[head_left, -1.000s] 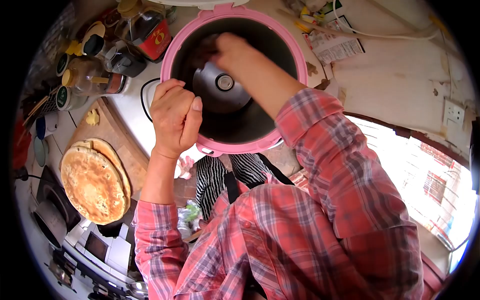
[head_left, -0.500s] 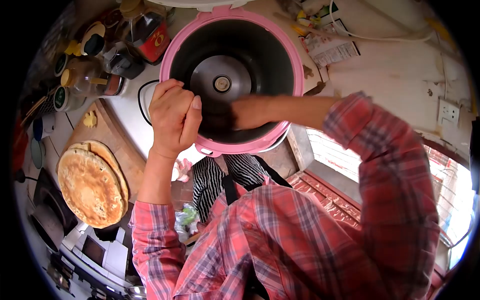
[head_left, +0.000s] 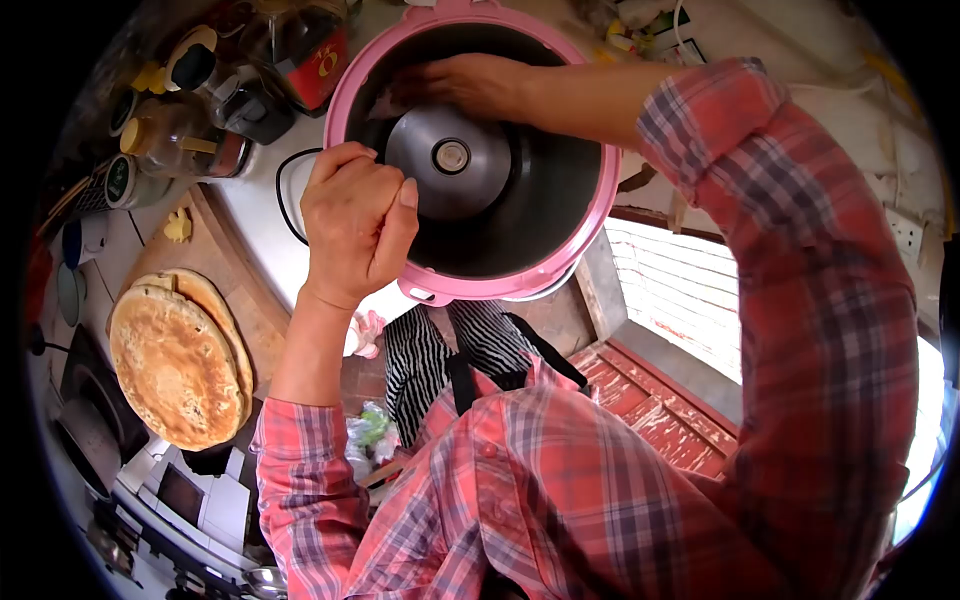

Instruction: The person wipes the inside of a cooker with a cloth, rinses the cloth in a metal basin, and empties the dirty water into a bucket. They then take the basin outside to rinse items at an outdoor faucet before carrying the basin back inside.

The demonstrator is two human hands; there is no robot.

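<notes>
A pink rice cooker (head_left: 612, 190) stands open, its dark inside and round metal heating plate (head_left: 425, 180) facing up. My left hand (head_left: 358, 225) is closed over the left part of its rim. Deep inside, my right hand (head_left: 470, 85) presses against the far left of the inner wall, fingers together. At those fingertips shows a small pale, wrinkled cloth-like piece (head_left: 381, 104), mostly hidden by the hand. A black cord (head_left: 281, 195) curves out beside the cooker.
Round flatbreads (head_left: 180, 365) lie on a wooden board (head_left: 235, 260) at the left. Behind it stand several jars and bottles, including a yellow-capped jar (head_left: 165, 140) and a red-labelled one (head_left: 318, 70). A wall socket (head_left: 903, 232) is at the right.
My right hand has swept from the near side of the cooker's inside to the far left wall. My left hand keeps its hold on the rim. The view has shifted slightly.
</notes>
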